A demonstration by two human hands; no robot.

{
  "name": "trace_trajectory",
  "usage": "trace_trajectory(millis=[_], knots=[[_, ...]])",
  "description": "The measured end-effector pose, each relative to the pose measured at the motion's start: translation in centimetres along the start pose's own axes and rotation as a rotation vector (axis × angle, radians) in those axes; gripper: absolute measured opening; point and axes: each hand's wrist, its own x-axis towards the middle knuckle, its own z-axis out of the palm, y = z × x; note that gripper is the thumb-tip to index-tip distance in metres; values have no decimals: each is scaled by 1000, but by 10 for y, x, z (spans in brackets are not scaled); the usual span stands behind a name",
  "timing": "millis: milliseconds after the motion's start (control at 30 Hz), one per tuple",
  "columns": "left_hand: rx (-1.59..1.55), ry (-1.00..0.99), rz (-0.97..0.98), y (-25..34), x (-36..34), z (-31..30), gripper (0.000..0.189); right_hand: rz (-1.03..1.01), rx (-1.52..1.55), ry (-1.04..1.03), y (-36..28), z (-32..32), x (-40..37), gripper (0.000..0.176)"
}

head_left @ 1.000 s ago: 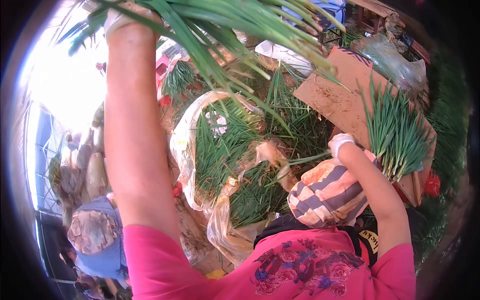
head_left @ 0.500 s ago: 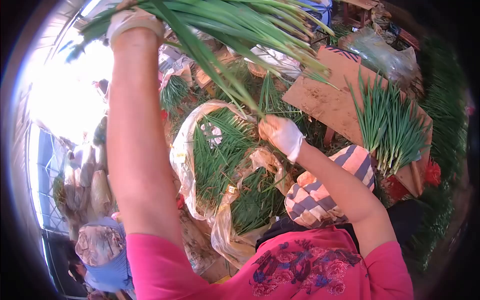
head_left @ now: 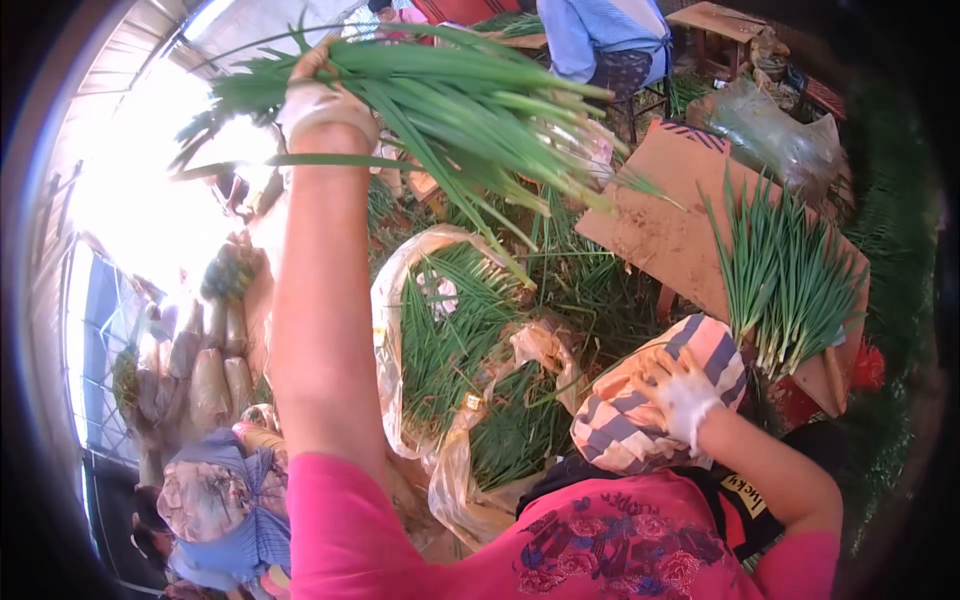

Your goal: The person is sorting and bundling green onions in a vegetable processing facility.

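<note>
My left hand (head_left: 325, 100), in a thin whitish glove, is raised at the upper left and wrapped round a large bunch of long green leafy stalks (head_left: 450, 100). The pale stalk ends point right. My right hand (head_left: 680, 390), gloved too, has its fingers spread over the orange and grey checked cloth (head_left: 620, 410) at my lap. Below the bunch, an open clear plastic bag (head_left: 390, 300) holds loose green leaves (head_left: 450, 340). One long thin leaf arcs from the bag towards my right hand.
A brown board (head_left: 660, 200) at right carries a pile of green stalks (head_left: 790, 270). Behind it lies a clear plastic bag (head_left: 775, 125). A person in blue (head_left: 610, 40) sits at the top; another person (head_left: 215, 500) is at lower left. Wrapped bundles (head_left: 210, 385) stand at left.
My right hand has moved down from the hanging leaves to the checked cloth and opened. My left hand with the bunch has shifted right and slightly down in view.
</note>
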Motion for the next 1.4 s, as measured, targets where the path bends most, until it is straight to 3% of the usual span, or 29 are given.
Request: trace_trajectory(millis=[67, 100, 133, 200, 267, 367, 433, 467, 567, 667, 767, 833, 867, 900, 933, 967, 1000, 1100, 1200, 1233, 1333, 1400], knots=[[-156, 151, -107, -16, 17, -4, 13, -4, 16, 77, -8, -4, -37, 58], [-28, 167, -64, -19, -21, 16, 18, -10, 21, 121, -10, -11, -51, 57], [-112, 135, -220, -14, -45, 30, 25, -49, 49, 25, -13, -21, -62, 55], [29, 72, -93, -22, -54, 32, 28, -23, 419, -364, -5, -27, -76, 56], [-71, 90, -82, -37, -53, 35, 25, 74, 406, -61, 12, -42, -83, 55], [-125, 75, -108, -59, -53, 45, 17, 285, 379, 488, 18, -118, -74, 75], [-174, -21, -225, -83, -43, 38, 15, 287, 422, 645, 13, -152, -55, 88], [-142, 32, -295, -80, -61, 50, 25, 196, 461, 777, 8, -165, -41, 88], [-110, 21, -287, -95, -85, 67, 22, 44, 490, 982, 9, -188, -6, 85], [-88, 71, -301, -94, -119, 87, 21, 126, 476, 1155, 13, -219, 28, 77], [4, 33, -319, -103, -110, 73, 21, 70, 251, 1147, 16, -221, 68, 55], [-13, 50, -232, -97, -110, 74, 19, -130, 132, 1038, 12, -195, 75, 26], [-25, 69, -247, -94, -104, 71, 18, -162, 286, 770, 2, -198, 65, 16], [-35, 91, -265, -90, -93, 63, 18, -281, 476, 815, 1, -164, 60, 16], [-44, 113, -282, -84, -82, 55, 17, -260, 489, 567, -3, -146, 52, 14], [-59, 108, -221, -77, -74, 49, 17, -311, 449, 552, 0, -106, 50, 14], [76, 217, -177, -64, -71, 46, 18, -244, 552, 342, 0, -93, 33, 19], [69, 196, -114, -49, -33, 16, 19, 38, 646, -122, -10, -42, 1, 38], [3, 226, -128, -28, -34, 14, 16, -64, 310, -245, -12, -27, -2, 52], [-9, 213, -120, -28, -31, 12, 15, -44, 197, -292, -19, -65, -9, 65], [24, 186, -91, -23, -44, 19, 13, -93, 284, 207, 12, -92, -2, 72], [109, 179, -97, -26, -63, 30, 13, 138, 423, 250, 22, -163, 3, 79]])
